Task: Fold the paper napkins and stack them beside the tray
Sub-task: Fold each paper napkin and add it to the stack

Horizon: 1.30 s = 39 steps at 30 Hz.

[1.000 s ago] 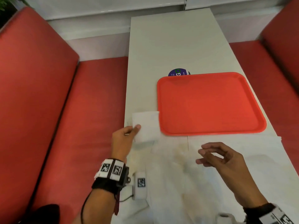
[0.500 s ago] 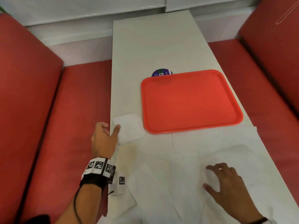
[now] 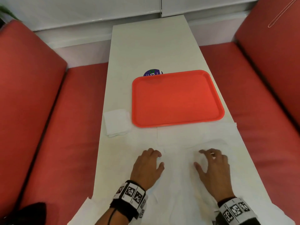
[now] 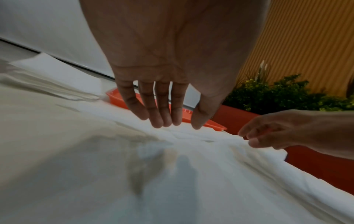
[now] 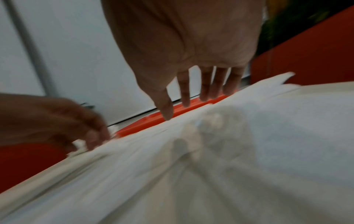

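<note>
An orange-red tray (image 3: pixel 177 98) lies on the narrow white table (image 3: pixel 151 51). A folded white napkin stack (image 3: pixel 116 122) sits just left of the tray's near corner. Several unfolded white napkins (image 3: pixel 178 184) overlap across the near end of the table. My left hand (image 3: pixel 158 159) rests on them with straight fingers, its fingertips (image 4: pixel 164 122) touching the paper. About a hand's width to the right, my right hand (image 3: pixel 198 158) has its fingers spread, and the fingertips (image 5: pixel 185 103) press a rumpled sheet (image 5: pixel 229 136). Neither hand grips anything.
Red padded bench seats (image 3: pixel 68 127) run along both long sides of the table. A round blue sticker (image 3: pixel 152 73) shows behind the tray's far edge. A green plant in an orange planter (image 4: pixel 277 97) stands beyond the table. A white wall closes the far end.
My left hand has let go of the folded stack and come right and nearer onto the spread napkins. The right hand has come down onto the paper. The head view has shifted.
</note>
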Tool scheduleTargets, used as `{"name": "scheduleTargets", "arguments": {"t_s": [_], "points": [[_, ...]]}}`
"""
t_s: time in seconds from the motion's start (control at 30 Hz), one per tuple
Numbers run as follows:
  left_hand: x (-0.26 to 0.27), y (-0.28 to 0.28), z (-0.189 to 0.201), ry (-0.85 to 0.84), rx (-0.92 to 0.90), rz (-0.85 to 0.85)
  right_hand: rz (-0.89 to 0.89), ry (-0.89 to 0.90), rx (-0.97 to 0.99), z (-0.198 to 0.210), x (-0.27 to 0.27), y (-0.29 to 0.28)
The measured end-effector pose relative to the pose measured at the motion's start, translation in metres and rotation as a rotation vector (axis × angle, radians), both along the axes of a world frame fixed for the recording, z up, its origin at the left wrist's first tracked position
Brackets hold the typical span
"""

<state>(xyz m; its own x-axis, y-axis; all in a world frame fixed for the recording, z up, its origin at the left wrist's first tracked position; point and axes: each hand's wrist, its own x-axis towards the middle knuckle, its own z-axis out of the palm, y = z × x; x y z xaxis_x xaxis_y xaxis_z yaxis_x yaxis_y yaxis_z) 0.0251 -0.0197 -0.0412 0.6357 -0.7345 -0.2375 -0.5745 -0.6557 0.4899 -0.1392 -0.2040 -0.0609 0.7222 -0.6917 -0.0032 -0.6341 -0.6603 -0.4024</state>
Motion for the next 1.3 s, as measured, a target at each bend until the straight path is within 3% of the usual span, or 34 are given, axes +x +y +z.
{"name": "scheduleTargets", "arguments": {"t_s": [0.07, 0.2, 0.43, 0.6, 0.73, 1.07, 1.3], "points": [[-0.014, -0.011, -0.001, -0.002, -0.022, -0.011, -0.073, 0.079, 0.008, -0.003, -0.004, -0.019], [-0.039, -0.029, -0.002, 0.023, -0.061, -0.024, 0.066, 0.273, 0.018, -0.009, -0.005, -0.03], [-0.059, -0.055, 0.004, 0.036, -0.104, 0.024, 0.265, 0.009, -0.097, 0.008, -0.003, -0.048], [-0.067, -0.068, 0.008, 0.178, -0.184, 0.112, 0.378, -0.2, 0.072, 0.028, 0.0, -0.056], [-0.07, -0.073, 0.009, 0.172, -0.183, 0.121, 0.47, -0.224, 0.258, 0.046, 0.002, -0.058], [-0.05, -0.065, 0.021, -0.084, -0.256, 0.232, 0.519, -0.113, -0.142, 0.087, 0.009, -0.058], [-0.043, -0.057, 0.024, -0.147, -0.139, 0.233, 0.411, -0.027, -0.172, 0.089, 0.009, -0.064]]}}
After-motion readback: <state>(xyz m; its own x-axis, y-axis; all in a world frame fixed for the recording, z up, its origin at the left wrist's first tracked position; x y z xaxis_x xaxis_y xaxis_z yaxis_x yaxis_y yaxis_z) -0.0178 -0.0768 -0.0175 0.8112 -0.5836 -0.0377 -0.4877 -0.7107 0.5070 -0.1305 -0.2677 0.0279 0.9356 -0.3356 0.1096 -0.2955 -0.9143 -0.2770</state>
